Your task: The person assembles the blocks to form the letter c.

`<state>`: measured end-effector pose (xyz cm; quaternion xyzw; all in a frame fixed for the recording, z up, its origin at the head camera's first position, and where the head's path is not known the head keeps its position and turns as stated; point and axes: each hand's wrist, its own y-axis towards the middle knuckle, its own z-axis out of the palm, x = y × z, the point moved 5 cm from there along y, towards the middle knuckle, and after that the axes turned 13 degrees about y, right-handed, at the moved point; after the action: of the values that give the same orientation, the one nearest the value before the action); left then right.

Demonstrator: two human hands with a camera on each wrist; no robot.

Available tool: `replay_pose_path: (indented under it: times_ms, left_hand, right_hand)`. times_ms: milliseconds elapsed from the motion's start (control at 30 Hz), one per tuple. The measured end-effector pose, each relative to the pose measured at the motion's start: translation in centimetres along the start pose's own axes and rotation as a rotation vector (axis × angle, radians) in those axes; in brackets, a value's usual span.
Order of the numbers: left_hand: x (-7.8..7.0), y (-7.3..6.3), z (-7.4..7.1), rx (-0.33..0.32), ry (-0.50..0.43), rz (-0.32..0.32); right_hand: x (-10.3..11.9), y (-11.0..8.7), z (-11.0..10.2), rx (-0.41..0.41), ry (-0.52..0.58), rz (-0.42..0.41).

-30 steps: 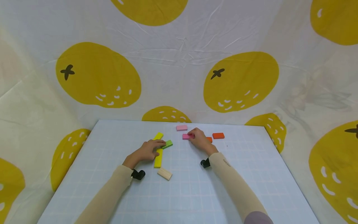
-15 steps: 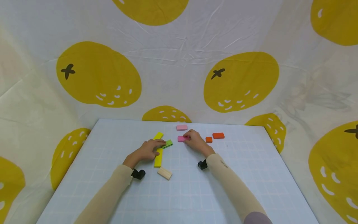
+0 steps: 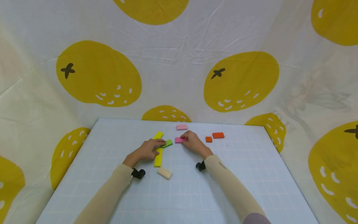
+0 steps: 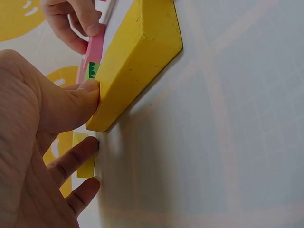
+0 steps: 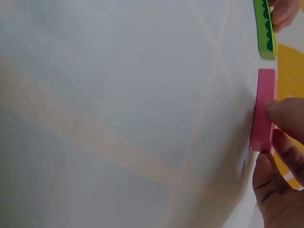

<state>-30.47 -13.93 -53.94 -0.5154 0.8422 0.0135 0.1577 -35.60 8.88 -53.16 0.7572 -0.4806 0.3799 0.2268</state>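
My right hand (image 3: 192, 142) pinches a bright pink block (image 5: 262, 109) between thumb and fingers, low over the table. In the head view its left end lies close to the right end of a green block (image 3: 167, 143) with dark green scallops on its side. My left hand (image 3: 146, 149) holds the green block's left end with its fingertips. The left thumb (image 4: 88, 90) lies against the end of a long yellow block (image 4: 137, 61), and the other fingers are spread. A second yellow block (image 3: 158, 135) shows behind the left hand, partly hidden.
A light pink block (image 3: 181, 127) lies at the back. To the right are a small orange block (image 3: 208, 139) and a red-orange block (image 3: 218, 135). A plain wooden block (image 3: 164, 173) lies nearer on the pale gridded table (image 3: 173, 202). Fruit-print cloth (image 3: 173, 77) rises behind.
My right hand has moved left and slightly nearer, bringing the bright pink block to the green block's end. The small orange block has come fully into view. My left hand has stayed still.
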Motion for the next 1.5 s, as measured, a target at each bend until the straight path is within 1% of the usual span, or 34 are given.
replay_pose_path:
  times_ms: [167,367,900,1167,1500]
  left_hand:
    - [0.09,0.08,0.07,0.005,-0.003,-0.005]
    - [0.07,0.1,0.08,0.005,-0.005,-0.005]
    - [0.07,0.08,0.06,0.001,-0.009,-0.004]
    - [-0.03,0.06,0.02,0.006,-0.012,-0.012]
    - [-0.11,0.07,-0.14,0.011,-0.005,-0.005]
  right_hand:
    - [0.39,-0.18,0.1,0.01,0.004,0.001]
    - [0.42,-0.14,0.16,0.01,0.001,0.022]
    - [0.38,-0.06,0.38,0.014,-0.016,-0.001]
    - [0.25,-0.15,0.43,0.013,-0.015,-0.002]
    - [0.26,-0.12,0.54,0.017,-0.012,-0.001]
